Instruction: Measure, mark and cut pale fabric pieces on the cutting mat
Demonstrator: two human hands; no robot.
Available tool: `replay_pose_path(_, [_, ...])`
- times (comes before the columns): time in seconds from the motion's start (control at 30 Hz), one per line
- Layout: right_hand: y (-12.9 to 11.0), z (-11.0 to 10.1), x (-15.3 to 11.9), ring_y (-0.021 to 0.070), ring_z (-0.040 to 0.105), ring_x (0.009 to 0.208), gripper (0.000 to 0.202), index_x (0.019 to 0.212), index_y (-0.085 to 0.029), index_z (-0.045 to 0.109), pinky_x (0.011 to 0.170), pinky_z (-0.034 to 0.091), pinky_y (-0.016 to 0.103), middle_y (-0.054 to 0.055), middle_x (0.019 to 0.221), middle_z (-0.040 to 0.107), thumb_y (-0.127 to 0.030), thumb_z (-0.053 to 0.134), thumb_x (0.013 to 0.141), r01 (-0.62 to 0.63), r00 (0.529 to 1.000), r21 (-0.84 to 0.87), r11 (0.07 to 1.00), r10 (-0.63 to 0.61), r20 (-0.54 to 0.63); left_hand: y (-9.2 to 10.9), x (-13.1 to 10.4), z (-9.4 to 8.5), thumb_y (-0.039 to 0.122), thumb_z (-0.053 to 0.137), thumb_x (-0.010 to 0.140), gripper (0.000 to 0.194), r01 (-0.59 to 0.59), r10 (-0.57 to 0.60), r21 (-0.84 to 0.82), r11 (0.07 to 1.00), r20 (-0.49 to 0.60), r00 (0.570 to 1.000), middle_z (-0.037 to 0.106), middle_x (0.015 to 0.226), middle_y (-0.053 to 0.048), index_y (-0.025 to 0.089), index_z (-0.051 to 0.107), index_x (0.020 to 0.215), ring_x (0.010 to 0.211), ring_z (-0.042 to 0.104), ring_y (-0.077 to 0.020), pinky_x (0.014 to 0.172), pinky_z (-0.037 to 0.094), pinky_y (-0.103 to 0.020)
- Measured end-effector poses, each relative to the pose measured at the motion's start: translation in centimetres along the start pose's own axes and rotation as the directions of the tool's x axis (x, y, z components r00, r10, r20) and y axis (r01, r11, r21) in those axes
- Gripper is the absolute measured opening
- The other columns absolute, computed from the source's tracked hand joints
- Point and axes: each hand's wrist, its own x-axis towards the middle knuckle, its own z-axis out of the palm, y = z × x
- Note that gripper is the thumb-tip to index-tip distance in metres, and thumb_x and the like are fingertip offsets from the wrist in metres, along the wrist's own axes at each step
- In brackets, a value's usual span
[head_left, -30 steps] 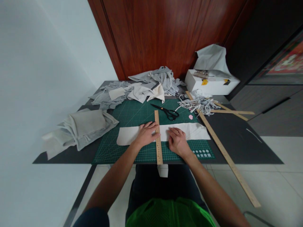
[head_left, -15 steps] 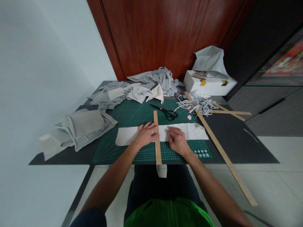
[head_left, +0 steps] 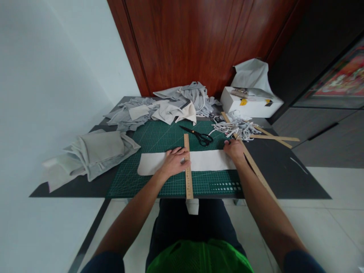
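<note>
A long white strip of cloth (head_left: pixel 212 160) lies across the green cutting mat (head_left: pixel 159 132). A short wooden ruler (head_left: pixel 189 184) crosses it upright in the view, its lower end at the table's front edge. My left hand (head_left: pixel 174 161) rests with fingers spread over cloth and ruler, pressing both down. At the strip's right end, my right hand (head_left: pixel 234 150) has its fingertips closed on a small pink piece of tailor's chalk (head_left: pixel 226 142), mostly covered by the fingers. Black-handled scissors (head_left: pixel 203 138) lie on the mat just above the strip.
Folded grey cloth (head_left: pixel 101 149) sits at the left, with heaped cloth pieces (head_left: pixel 170 106) along the back. Thin cloth scraps (head_left: pixel 240 128) lie over a long wooden ruler (head_left: pixel 261 174) at the right. A white box (head_left: pixel 250 104) stands behind them.
My right hand has moved from the middle of the strip right and away from me to the pink chalk and closed on it. The left hand and short ruler stay put.
</note>
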Motion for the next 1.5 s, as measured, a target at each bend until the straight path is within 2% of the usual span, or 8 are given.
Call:
replay_pose_path(0.2, [-0.4, -0.3, -0.1, 0.0312, 0.072, 0.101, 0.026, 0.104, -0.008, 0.076, 0.089, 0.051, 0.038, 0.024, 0.106, 0.076, -0.021, 0.055, 0.095, -0.015, 1.000, 0.042, 0.999, 0.015, 0.005, 0.3, -0.1, -0.5, 0.036, 0.054, 0.097, 0.050, 0.002, -0.003, 0.026, 1.000, 0.027, 1.000, 0.049, 0.164, 0.000, 0.032, 0.061, 0.146, 0.152, 0.041, -0.0317, 0.115, 0.036, -0.054])
replay_pose_path(0.33, [-1.4, -1.2, -0.8, 0.0309, 0.071, 0.099, 0.024, 0.100, -0.008, 0.075, 0.089, 0.051, 0.038, 0.022, 0.104, 0.077, -0.021, 0.056, 0.093, 0.045, 0.999, 0.131, 0.990, -0.045, -0.001, 0.4, -0.1, -0.5, 0.037, 0.057, 0.094, 0.054, 0.009, -0.010, 0.032, 0.999, 0.034, 0.999, 0.048, 0.165, -0.002, 0.030, 0.060, 0.147, 0.153, 0.040, -0.0326, 0.115, 0.036, -0.055])
replay_pose_path(0.53, [-6.2, -0.3, -5.2, 0.0193, 0.072, 0.082, 0.020, 0.094, -0.020, 0.075, 0.080, 0.053, 0.028, 0.006, 0.091, 0.080, -0.037, 0.062, 0.093, 0.238, 0.954, 0.350, 0.906, -0.286, 0.089, 0.5, 0.0, -0.8, 0.039, 0.059, 0.094, 0.053, 0.004, -0.006, 0.026, 1.000, 0.046, 0.999, 0.049, 0.164, -0.001, 0.032, 0.060, 0.146, 0.152, 0.041, -0.0326, 0.117, 0.037, -0.054])
replay_pose_path(0.63, [-8.7, 0.8, -7.5, 0.0175, 0.072, 0.077, 0.017, 0.094, -0.021, 0.074, 0.076, 0.053, 0.026, 0.004, 0.086, 0.079, -0.034, 0.063, 0.092, 0.246, 0.916, 0.449, 0.859, -0.358, 0.182, 0.7, -0.1, -1.0, 0.037, 0.059, 0.094, 0.054, 0.014, -0.015, 0.020, 1.000, 0.053, 0.999, 0.050, 0.163, -0.001, 0.034, 0.060, 0.147, 0.151, 0.042, -0.0322, 0.118, 0.036, -0.054])
replay_pose_path(0.77, [-10.7, 1.8, -8.6, 0.0170, 0.073, 0.079, 0.013, 0.098, -0.019, 0.074, 0.077, 0.053, 0.025, 0.005, 0.088, 0.080, -0.023, 0.067, 0.088, 0.211, 0.912, 0.413, 0.886, -0.330, 0.244, 0.9, -0.2, -1.2, 0.036, 0.060, 0.093, 0.053, 0.019, -0.019, 0.008, 1.000, 0.042, 0.999, 0.051, 0.162, 0.000, 0.035, 0.060, 0.146, 0.151, 0.043, -0.0316, 0.119, 0.035, -0.054])
replay_pose_path(0.93, [-11.8, 1.8, -8.8, 0.0169, 0.074, 0.085, 0.011, 0.099, -0.019, 0.073, 0.080, 0.053, 0.024, 0.006, 0.092, 0.080, -0.024, 0.065, 0.093, 0.186, 0.912, 0.347, 0.919, -0.293, 0.287, 0.9, -0.2, -1.0, 0.037, 0.061, 0.091, 0.055, 0.040, -0.040, -0.011, 0.999, 0.044, 0.998, 0.053, 0.161, -0.002, 0.032, 0.060, 0.146, 0.152, 0.042, -0.0313, 0.120, 0.035, -0.055])
replay_pose_path(1.37, [-12.5, 0.6, -10.0, 0.0210, 0.075, 0.088, 0.022, 0.102, -0.020, 0.078, 0.079, 0.051, 0.026, 0.009, 0.096, 0.081, -0.027, 0.058, 0.098, 0.264, 0.890, 0.246, 0.933, -0.333, 0.310, 0.6, -0.2, -0.7, 0.035, 0.060, 0.090, 0.054, 0.015, -0.015, -0.025, 1.000, 0.007, 1.000, 0.054, 0.160, 0.000, 0.031, 0.061, 0.143, 0.150, 0.044, -0.0303, 0.119, 0.037, -0.054])
replay_pose_path(1.5, [-12.6, 1.1, -9.7, 0.0201, 0.075, 0.090, 0.024, 0.114, -0.017, 0.074, 0.080, 0.051, 0.025, 0.010, 0.099, 0.081, -0.026, 0.057, 0.099, 0.251, 0.903, 0.252, 0.935, -0.320, 0.288, 0.6, -0.1, -0.5, 0.036, 0.060, 0.089, 0.055, 0.018, -0.018, -0.023, 1.000, 0.009, 1.000, 0.054, 0.161, 0.001, 0.032, 0.060, 0.145, 0.150, 0.044, -0.0299, 0.119, 0.037, -0.053])
